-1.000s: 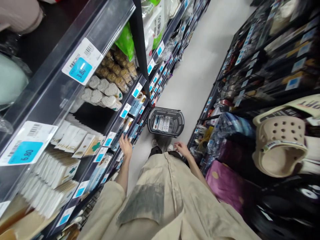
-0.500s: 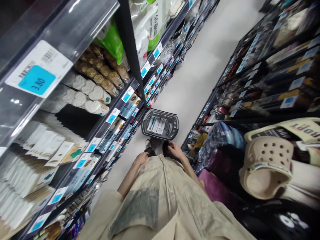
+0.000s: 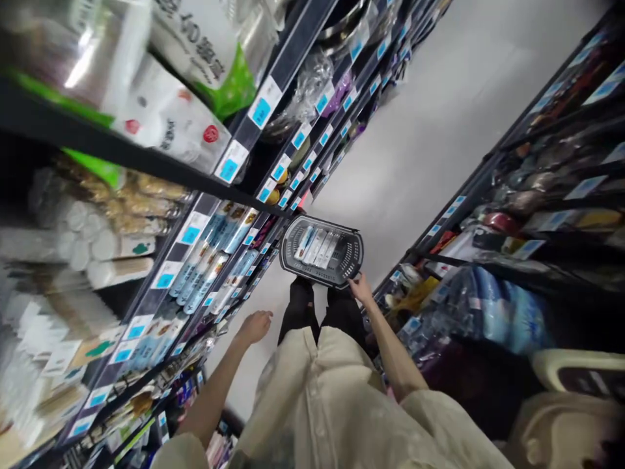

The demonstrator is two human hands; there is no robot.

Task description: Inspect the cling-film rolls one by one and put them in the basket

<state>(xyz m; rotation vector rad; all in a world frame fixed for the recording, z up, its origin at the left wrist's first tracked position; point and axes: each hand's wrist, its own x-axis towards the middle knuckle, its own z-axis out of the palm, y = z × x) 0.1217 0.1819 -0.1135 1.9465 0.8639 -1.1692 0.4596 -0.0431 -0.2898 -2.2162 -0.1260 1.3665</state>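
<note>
Right hand (image 3: 362,287) grips the basket (image 3: 322,251) rim; left hand (image 3: 254,326) hangs loosely open, holding nothing

Shelves (image 3: 273,140) of packaged goods with blue price tags (image 3: 260,112) from seven to eleven o'clock; darker racks (image 3: 493,189) of wrapped wares at three; pale grey aisle floor (image 3: 439,124) toward one.

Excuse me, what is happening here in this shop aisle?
A person stands in a narrow aisle between stocked shelves. A dark shopping basket sits on the floor by their feet, with several flat boxed packs inside. The right hand reaches down to the basket's near rim; whether it has a grip there is unclear. The left hand hangs open and empty beside the left shelves.
</note>
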